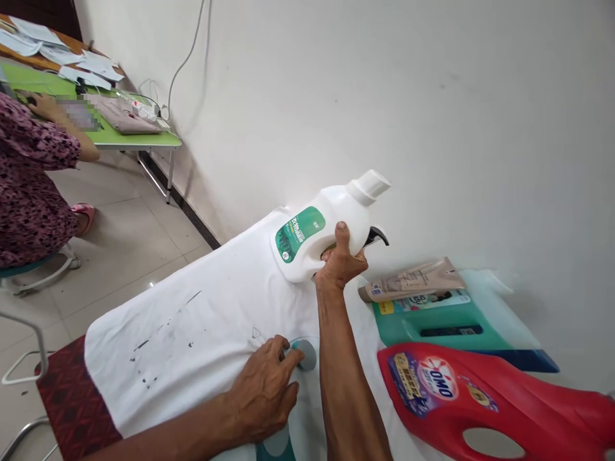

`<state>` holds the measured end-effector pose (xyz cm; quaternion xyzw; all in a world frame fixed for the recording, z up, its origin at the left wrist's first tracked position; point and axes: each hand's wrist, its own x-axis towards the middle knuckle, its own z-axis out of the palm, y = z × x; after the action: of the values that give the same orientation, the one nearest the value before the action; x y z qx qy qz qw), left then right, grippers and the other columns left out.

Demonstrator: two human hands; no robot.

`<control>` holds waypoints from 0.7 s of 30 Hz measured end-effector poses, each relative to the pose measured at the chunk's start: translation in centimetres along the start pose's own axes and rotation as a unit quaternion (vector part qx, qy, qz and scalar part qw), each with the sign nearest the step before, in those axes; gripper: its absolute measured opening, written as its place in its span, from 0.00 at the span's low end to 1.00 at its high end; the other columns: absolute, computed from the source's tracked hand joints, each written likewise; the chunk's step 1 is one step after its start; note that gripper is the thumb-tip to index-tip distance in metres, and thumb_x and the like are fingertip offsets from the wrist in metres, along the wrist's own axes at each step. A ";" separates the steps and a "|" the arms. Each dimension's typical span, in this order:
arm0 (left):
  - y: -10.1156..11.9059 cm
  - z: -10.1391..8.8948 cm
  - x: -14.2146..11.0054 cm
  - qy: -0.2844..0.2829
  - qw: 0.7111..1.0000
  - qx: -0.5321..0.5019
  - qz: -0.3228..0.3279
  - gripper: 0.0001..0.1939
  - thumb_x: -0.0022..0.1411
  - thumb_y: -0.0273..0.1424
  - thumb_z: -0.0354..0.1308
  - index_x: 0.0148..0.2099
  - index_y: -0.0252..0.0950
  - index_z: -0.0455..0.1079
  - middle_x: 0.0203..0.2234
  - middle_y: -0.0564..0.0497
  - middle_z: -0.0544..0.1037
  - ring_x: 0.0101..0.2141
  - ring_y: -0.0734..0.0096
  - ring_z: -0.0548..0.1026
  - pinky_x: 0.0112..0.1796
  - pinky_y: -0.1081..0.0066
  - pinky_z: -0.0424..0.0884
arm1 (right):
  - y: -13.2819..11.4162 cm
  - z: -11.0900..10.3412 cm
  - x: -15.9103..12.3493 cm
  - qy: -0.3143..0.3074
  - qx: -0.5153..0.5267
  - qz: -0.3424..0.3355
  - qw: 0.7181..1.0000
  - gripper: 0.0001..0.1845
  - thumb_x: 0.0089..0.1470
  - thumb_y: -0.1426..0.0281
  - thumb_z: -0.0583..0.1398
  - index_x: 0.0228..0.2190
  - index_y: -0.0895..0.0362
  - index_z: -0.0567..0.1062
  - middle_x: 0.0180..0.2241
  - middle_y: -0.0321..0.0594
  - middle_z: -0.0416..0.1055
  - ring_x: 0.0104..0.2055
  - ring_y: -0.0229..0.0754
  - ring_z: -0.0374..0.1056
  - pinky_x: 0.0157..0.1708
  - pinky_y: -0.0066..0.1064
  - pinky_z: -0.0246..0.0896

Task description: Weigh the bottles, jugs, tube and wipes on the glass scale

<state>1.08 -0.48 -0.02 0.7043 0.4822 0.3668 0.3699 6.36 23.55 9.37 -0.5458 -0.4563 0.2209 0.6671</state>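
Observation:
My right hand [340, 256] is closed around the handle of a white laundry detergent bottle [314, 205] with a green label, tilted with its white cap to the upper right. A black pump nozzle [377, 235] pokes out behind that hand; what it belongs to is hidden. Lower down, my left hand [269, 384] is over the white cloth [192, 346], its fingers bent and thumb apart. Its fingertips are at a grey round part [305, 354] of a teal and pale object lying there, partly covered by my hand and forearm.
To the right lie a red OMO detergent bottle [456, 390], a green bottle [408, 323] and a beige tube [413, 280] on it. The wall [432, 128] rises behind. Dark marks spot the cloth. At left, a person [33, 173] sits by a green table [134, 139].

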 end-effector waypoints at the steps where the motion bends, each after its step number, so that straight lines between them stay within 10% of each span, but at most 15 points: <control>1: 0.0 0.0 0.0 0.003 1.000 0.000 0.002 0.26 0.65 0.21 0.53 0.64 0.40 0.62 0.55 0.42 0.68 0.54 0.54 0.71 0.57 0.51 0.74 | 0.1 -0.1 0.2 0.007 0.006 0.010 1.000 0.27 0.49 0.43 0.68 0.31 0.54 0.71 0.20 0.29 0.61 0.21 0.38 0.57 0.19 0.34 0.60; 8: -0.7 -0.2 0.4 0.016 0.999 -0.002 0.032 0.23 0.72 0.27 0.51 0.66 0.43 0.62 0.55 0.40 0.70 0.52 0.52 0.74 0.53 0.49 0.77 | -2.6 -7.2 -2.5 -0.115 -0.131 -0.165 0.971 0.35 0.54 0.48 0.68 0.52 0.59 0.68 0.50 0.51 0.73 0.52 0.50 0.71 0.56 0.49 0.69; 14: -1.2 -0.3 0.6 0.021 0.999 0.026 0.040 0.21 0.75 0.33 0.50 0.67 0.43 0.64 0.54 0.42 0.71 0.49 0.55 0.76 0.49 0.51 0.78 | -6.3 -22.2 -6.2 0.070 -0.330 -0.346 0.875 0.37 0.59 0.56 0.69 0.62 0.55 0.64 0.62 0.56 0.62 0.67 0.57 0.59 0.65 0.57 0.60; 19: -1.0 -0.9 0.7 0.018 0.998 0.050 0.046 0.21 0.75 0.37 0.50 0.66 0.43 0.66 0.53 0.44 0.72 0.48 0.55 0.77 0.49 0.52 0.78 | -3.4 -34.0 -4.8 0.258 -0.414 -0.246 0.838 0.45 0.56 0.47 0.67 0.63 0.62 0.63 0.64 0.67 0.57 0.70 0.64 0.53 0.66 0.60 0.54; 21: -0.8 -1.1 0.8 0.010 0.998 0.056 0.042 0.21 0.74 0.38 0.51 0.65 0.43 0.67 0.52 0.44 0.72 0.47 0.56 0.78 0.49 0.52 0.78 | -1.2 -36.3 -4.1 0.269 -0.371 -0.147 0.876 0.46 0.53 0.42 0.64 0.59 0.63 0.65 0.62 0.67 0.61 0.67 0.65 0.57 0.67 0.59 0.51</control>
<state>0.02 0.67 -0.11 0.7398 0.4755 0.3615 0.3096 34.93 0.83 9.44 -0.7182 -0.3830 -0.2211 0.5373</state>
